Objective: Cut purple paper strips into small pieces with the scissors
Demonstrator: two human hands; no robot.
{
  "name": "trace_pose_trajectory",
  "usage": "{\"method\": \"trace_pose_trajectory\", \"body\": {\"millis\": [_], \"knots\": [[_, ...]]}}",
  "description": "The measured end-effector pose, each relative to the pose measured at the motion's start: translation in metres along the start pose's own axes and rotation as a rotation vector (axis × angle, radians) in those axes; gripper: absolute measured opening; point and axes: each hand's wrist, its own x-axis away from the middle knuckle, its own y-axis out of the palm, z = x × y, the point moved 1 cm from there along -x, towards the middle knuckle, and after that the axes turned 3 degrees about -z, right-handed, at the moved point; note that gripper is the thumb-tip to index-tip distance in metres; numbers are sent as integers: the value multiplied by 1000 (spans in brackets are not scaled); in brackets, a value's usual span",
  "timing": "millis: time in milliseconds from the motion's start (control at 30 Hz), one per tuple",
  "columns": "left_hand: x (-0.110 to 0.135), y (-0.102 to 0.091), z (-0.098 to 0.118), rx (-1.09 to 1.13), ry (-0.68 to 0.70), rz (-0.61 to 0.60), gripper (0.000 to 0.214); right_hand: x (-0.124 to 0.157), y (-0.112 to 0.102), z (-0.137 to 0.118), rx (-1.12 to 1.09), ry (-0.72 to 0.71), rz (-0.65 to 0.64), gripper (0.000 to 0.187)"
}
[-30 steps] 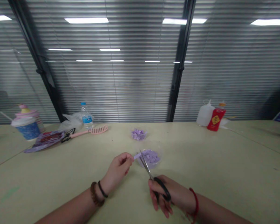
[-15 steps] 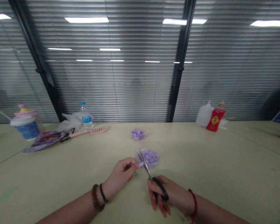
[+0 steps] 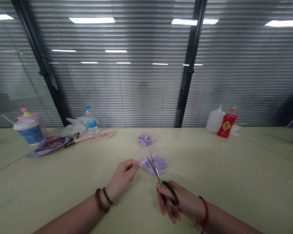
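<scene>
Near the table's (image 3: 63,185) front edge, the left hand (image 3: 123,175) pinches a lilac strip (image 3: 143,163) firmly between finger and thumb, its end reaching the rim of a clear bowl (image 3: 167,164) of lilac pieces (image 3: 157,163). The right hand (image 3: 172,202) grips black-handled scissors (image 3: 154,172) — blades parted narrowly, holding nothing, just beside the strip. Farther on, near the far edge: a small tub (image 3: 145,140) of similar pieces.

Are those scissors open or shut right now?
Slightly open: the scissors in the right hand show a narrow gap between their two blades near the tips.
</scene>
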Motion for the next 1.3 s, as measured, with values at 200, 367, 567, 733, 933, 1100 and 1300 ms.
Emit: {"method": "trace_pose_trajectory", "body": {"millis": [200, 367, 567, 733, 933, 1100, 1300], "knots": [[4, 4, 2, -39, 31, -44, 31, -2, -1, 4, 65, 7, -92, 59], [7, 9, 1, -75, 81, -48, 30, -3, 0, 3, 109, -1, -97, 60], [9, 12, 0, -77, 84, -76, 29, -2, 2, 3, 120, 7, -92, 60], [9, 11, -1, -73, 99, -96, 28, -2, 1, 6, 110, 19, -74, 60], [4, 5, -4, -62, 106, -74, 28, -4, -4, 5, 3, -1, 9, 61], [0, 0, -4, -31, 3, -32, 31, -3, -7, 3, -49, -7, 59, 56], [-1, -3, -1, -11, 17, 74, 29, -2, -5, 0, -1, -56, 39, 57]]}}
